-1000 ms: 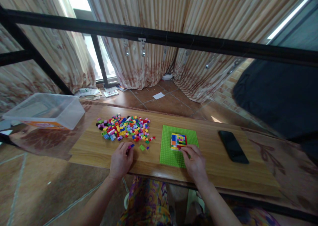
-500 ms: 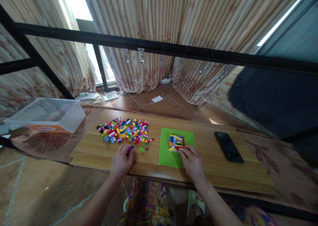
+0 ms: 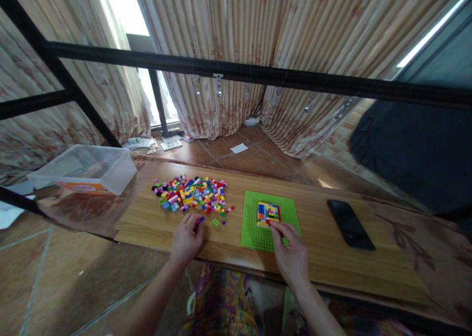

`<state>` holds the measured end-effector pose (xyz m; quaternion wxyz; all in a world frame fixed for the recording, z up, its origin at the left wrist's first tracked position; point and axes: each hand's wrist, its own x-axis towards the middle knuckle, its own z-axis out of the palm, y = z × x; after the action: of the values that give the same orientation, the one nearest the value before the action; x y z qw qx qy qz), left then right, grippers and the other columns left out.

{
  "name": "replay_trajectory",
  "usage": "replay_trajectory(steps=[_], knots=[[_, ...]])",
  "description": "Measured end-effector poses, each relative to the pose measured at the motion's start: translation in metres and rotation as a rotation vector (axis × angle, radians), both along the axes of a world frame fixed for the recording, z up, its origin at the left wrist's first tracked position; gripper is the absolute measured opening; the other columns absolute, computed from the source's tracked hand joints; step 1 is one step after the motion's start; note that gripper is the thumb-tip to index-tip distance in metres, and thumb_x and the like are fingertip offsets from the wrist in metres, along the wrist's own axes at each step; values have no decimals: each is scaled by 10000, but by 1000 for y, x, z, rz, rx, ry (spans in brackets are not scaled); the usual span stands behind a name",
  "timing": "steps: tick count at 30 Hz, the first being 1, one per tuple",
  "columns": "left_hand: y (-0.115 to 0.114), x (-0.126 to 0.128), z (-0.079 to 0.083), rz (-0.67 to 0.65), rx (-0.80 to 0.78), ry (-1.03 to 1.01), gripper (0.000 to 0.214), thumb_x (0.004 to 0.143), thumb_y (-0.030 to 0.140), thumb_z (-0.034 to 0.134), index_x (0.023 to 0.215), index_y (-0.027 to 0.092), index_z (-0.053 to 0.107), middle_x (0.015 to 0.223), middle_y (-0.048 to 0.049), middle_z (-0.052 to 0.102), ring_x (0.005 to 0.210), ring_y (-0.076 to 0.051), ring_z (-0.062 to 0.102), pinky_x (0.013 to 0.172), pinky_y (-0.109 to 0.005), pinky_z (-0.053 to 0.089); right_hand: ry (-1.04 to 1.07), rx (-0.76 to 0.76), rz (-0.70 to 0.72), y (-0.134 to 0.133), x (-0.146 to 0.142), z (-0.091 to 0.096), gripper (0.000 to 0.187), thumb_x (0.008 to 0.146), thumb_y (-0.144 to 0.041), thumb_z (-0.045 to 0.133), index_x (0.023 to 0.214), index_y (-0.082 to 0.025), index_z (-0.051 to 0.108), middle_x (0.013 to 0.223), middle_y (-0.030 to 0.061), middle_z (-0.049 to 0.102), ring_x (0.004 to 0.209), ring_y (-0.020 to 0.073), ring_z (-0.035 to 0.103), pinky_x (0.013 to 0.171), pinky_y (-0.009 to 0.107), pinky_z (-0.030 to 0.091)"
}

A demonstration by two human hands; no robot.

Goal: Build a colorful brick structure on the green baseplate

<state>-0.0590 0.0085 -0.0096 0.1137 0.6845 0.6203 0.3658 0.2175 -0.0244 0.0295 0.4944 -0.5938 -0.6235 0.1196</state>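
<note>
A: Supporting surface?
B: Wooden table top (image 3: 332,262)
A: Items resting directly on it?
B: Green baseplate (image 3: 252,232) at centre. Loose brick pile (image 3: 191,194) at its 10 o'clock, single green brick (image 3: 216,222) at 9 o'clock, black phone (image 3: 350,218) at 3 o'clock. Clear plastic bin (image 3: 92,166) beyond the pile, also toward 10 o'clock

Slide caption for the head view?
Left hand fingering a purple brick beside the loose brick pile; right hand at the multicoloured brick block on the green baseplate.
</note>
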Motion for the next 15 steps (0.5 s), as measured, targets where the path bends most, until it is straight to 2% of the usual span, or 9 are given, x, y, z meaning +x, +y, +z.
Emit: replay_trajectory(steps=[8, 15], knots=[[0, 1, -1, 14, -2, 32, 128, 873, 220, 501, 951, 204, 601, 880, -29, 616, 787, -158, 601, 673, -258, 473, -171, -117, 229, 30, -51, -3, 231, 899, -179, 464, 979, -203, 679, 948, 67, 664, 904, 185, 614, 829, 327, 487], [-1, 2, 2, -3, 9, 26, 118, 879, 213, 493, 943, 206, 591, 894, -38, 620, 808, -170, 610, 705, -280, 488, -270, -181, 297, 63, -78, -10, 244, 884, -124, 455, 962, -187, 678, 948, 75, 642, 910, 197, 585, 847, 330, 465]])
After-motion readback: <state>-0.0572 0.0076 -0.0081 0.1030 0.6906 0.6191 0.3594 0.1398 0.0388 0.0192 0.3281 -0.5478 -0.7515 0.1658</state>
